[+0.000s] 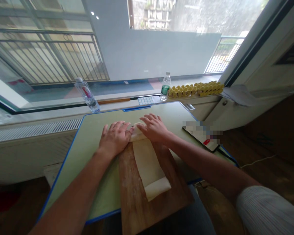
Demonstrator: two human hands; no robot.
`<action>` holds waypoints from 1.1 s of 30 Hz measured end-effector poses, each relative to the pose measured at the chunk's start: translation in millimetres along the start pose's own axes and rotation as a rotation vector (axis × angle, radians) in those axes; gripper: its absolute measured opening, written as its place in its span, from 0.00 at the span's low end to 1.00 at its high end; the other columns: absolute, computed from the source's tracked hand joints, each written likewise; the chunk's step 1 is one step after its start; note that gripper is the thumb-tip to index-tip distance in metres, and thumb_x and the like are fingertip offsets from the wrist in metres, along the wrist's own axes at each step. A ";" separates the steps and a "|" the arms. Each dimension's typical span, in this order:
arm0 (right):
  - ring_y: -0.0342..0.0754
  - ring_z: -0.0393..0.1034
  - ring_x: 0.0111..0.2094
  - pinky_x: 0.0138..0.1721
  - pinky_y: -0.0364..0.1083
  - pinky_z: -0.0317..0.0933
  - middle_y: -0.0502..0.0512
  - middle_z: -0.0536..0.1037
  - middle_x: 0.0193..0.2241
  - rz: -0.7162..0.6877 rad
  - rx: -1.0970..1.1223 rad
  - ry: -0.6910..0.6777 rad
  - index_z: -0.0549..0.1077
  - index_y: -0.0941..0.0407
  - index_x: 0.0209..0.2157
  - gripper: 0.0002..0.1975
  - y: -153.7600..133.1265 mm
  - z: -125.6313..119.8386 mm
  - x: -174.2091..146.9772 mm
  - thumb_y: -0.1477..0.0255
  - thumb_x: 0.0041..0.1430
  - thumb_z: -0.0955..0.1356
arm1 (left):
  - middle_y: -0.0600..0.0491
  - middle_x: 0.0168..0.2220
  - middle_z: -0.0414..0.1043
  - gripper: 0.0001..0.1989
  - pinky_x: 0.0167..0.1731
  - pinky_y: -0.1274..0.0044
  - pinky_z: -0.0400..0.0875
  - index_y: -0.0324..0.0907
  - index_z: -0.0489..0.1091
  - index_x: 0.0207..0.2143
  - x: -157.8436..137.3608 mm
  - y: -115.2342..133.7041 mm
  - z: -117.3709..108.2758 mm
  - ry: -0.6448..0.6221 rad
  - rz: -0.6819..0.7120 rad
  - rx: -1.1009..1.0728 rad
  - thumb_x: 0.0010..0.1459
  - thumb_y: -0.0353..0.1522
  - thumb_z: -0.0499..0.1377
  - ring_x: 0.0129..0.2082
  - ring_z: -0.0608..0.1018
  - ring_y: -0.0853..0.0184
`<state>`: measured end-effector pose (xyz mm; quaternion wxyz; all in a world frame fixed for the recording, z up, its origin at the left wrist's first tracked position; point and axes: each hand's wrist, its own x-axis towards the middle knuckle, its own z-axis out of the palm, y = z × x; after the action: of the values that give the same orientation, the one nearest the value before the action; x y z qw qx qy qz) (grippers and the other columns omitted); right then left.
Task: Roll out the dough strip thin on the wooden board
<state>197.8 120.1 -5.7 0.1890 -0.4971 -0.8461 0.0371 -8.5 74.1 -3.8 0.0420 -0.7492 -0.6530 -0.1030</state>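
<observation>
A long, pale strip that looks like rolled-out dough (147, 158) lies lengthwise on a wooden board (129, 192). Its near end is folded over, and its far end forms a thicker roll or fold, partly hidden under my hands. My left hand (116, 136) rests at the left of that far end, fingers stretched forward and thumb touching the dough. From the right, my right hand (154, 128) lies over the same end with its fingers extended and apart. Both hands are open and pressed down on the dough, neither wrapped round it.
The board sits on a pale green table (98, 186) with blue edging and overhangs its near side. A dark-edged tablet or book (201, 137) lies at the right. Along the sill stand two plastic bottles (87, 96) and yellow egg trays (196, 90).
</observation>
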 end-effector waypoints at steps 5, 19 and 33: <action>0.64 0.53 0.74 0.72 0.71 0.47 0.61 0.69 0.70 -0.108 0.082 -0.034 0.73 0.50 0.66 0.31 3.8 -2.2 -11.0 0.46 0.73 0.66 | 0.40 0.67 0.73 0.34 0.70 0.43 0.53 0.43 0.72 0.66 -11.2 -2.4 -2.5 0.055 -0.024 -0.002 0.73 0.52 0.43 0.67 0.72 0.45; 0.60 0.55 0.73 0.73 0.65 0.44 0.53 0.74 0.67 -0.328 0.120 -0.125 0.81 0.46 0.54 0.16 3.5 -20.4 -19.8 0.58 0.68 0.74 | 0.42 0.59 0.79 0.33 0.68 0.48 0.59 0.49 0.74 0.60 -17.2 -7.8 -3.9 0.136 0.031 -0.062 0.71 0.55 0.42 0.61 0.77 0.45; 0.54 0.75 0.45 0.45 0.48 0.62 0.57 0.83 0.45 0.132 0.189 -0.051 0.72 0.54 0.52 0.13 29.4 -29.4 2.0 0.63 0.71 0.68 | 0.42 0.61 0.75 0.28 0.68 0.55 0.66 0.45 0.69 0.62 -1.4 -28.0 -1.4 0.370 -0.185 -0.359 0.67 0.50 0.54 0.64 0.74 0.47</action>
<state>231.8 132.9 14.7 0.2107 -0.5307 -0.8086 0.1416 -36.5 76.4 -4.8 0.0176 -0.6502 -0.6712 -0.3556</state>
